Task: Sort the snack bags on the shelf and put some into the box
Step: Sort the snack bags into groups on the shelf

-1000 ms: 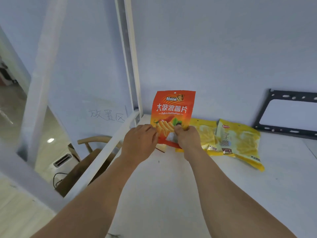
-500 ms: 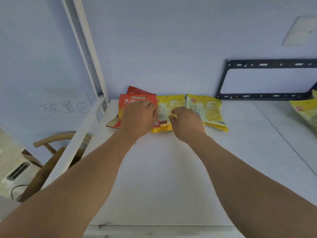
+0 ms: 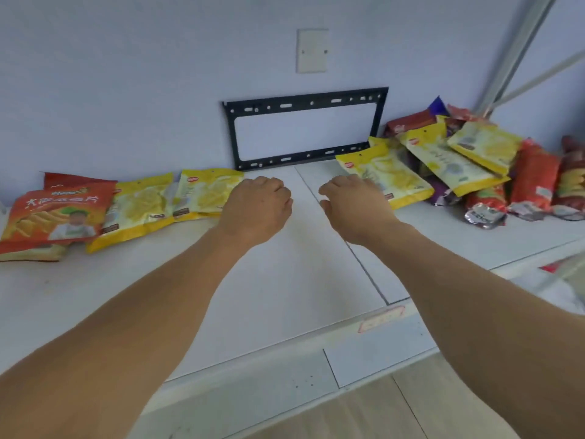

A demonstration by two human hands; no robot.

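Observation:
An orange chip bag (image 3: 55, 215) lies flat at the far left of the white shelf (image 3: 278, 280), on top of another red bag. Two yellow bags (image 3: 142, 207) (image 3: 205, 193) lie side by side to its right. At the right, a loose pile holds several yellow bags (image 3: 384, 172) and red bags (image 3: 531, 182). My left hand (image 3: 258, 209) hovers over the shelf's middle, fingers curled, holding nothing. My right hand (image 3: 351, 204) hangs beside it, fingers apart, just short of the nearest yellow bag of the pile. No box is in view.
A black metal bracket (image 3: 304, 128) leans against the back wall. A white wall plate (image 3: 311, 50) is above it. A shelf post (image 3: 519, 52) rises at the right corner. The shelf's front edge (image 3: 316, 353) runs below my forearms.
The orange bag left my hands and now lies flat at the left. Both hands have moved right, away from the sorted row, and the view has turned right to show the pile.

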